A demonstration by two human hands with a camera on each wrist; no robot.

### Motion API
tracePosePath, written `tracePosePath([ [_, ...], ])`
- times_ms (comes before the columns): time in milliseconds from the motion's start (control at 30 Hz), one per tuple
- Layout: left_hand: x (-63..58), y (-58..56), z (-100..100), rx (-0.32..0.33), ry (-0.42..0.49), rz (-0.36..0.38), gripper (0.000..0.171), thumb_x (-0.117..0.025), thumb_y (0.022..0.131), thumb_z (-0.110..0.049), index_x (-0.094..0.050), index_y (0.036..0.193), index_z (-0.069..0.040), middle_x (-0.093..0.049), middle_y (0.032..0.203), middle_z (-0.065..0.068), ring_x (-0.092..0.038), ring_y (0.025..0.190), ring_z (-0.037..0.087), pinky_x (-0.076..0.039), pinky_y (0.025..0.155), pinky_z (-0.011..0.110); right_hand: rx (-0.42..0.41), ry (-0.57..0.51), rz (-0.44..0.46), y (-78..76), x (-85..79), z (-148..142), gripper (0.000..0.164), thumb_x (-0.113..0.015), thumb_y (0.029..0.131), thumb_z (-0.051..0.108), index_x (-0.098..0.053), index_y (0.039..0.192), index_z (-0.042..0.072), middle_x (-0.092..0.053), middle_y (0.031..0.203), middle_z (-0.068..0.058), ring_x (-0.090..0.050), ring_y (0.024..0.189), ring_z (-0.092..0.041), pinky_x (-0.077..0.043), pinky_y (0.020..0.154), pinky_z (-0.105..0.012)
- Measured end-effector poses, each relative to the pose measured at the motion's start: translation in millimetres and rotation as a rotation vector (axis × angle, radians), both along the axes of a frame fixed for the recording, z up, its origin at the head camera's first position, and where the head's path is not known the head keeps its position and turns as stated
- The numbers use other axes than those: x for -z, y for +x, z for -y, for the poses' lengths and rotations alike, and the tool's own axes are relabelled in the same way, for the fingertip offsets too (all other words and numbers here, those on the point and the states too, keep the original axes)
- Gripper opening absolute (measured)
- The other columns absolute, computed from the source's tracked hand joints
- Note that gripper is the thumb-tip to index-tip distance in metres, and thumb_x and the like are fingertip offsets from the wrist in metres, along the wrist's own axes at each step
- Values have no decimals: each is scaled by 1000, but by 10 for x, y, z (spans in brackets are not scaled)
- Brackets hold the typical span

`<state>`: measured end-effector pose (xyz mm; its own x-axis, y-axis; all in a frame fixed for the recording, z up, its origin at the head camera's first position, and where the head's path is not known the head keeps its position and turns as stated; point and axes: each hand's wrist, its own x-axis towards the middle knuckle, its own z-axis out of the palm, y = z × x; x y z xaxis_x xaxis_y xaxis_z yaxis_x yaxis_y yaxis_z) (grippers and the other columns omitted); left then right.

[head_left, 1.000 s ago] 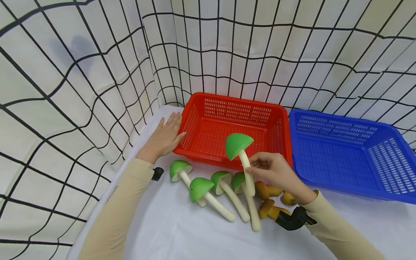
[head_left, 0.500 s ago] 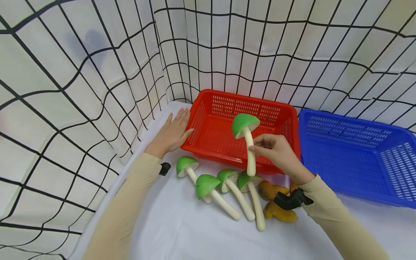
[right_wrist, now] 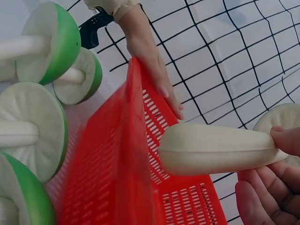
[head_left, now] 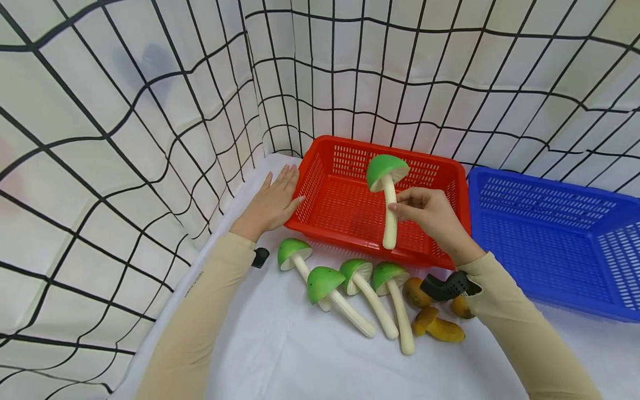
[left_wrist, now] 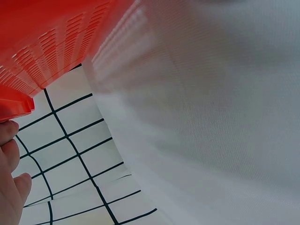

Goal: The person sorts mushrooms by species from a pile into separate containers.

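Observation:
My right hand (head_left: 434,218) pinches the pale stem of a green-capped toy mushroom (head_left: 389,176) and holds it over the red basket (head_left: 345,240), cap up. In the right wrist view the stem (right_wrist: 215,149) points sideways, its blunt end over the basket's rim. My left hand (head_left: 272,201) rests with straight fingers along the basket's left rim; the left wrist view shows a few of its fingertips (left_wrist: 10,154) at the red edge. Several more green-capped mushrooms (head_left: 324,282) lie on the white cloth in front of the basket.
A blue basket (head_left: 540,250) stands right of the red one. Several small brown-yellow mushrooms (head_left: 445,330) lie under my right wrist, partly hidden. Black wire grid panels (head_left: 350,69) backed with white cloth rise behind and at the left.
My right hand has lifted the mushroom up and away from the others, from the basket's front edge to over its inside. The left hand stays at the left rim; the head view has shifted slightly.

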<state>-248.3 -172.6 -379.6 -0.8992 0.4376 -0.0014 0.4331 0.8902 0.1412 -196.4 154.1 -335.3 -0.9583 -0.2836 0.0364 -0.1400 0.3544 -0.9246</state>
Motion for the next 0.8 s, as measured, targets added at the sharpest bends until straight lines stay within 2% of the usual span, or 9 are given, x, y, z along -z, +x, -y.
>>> tracePosePath([
  [300, 10, 0, 7, 1, -2, 0, 66, -26, 102, -39, -5, 150, 2, -4, 157, 15, 3, 144, 26, 5, 114, 45, 24, -19, 48, -149, 36, 31, 28, -64, 91, 17, -63, 107, -6, -67, 95, -11, -67, 81, -16, -54, 81, -32],
  [800, 14, -3, 4, 1, -6, -2, 67, -27, 102, -39, -6, 149, 3, -5, 157, 15, 3, 144, 25, 4, 114, 46, 36, -11, 73, -294, -1, 21, 30, -64, 91, 17, -63, 108, -8, -67, 90, -6, -65, 75, -13, -55, 75, -28],
])
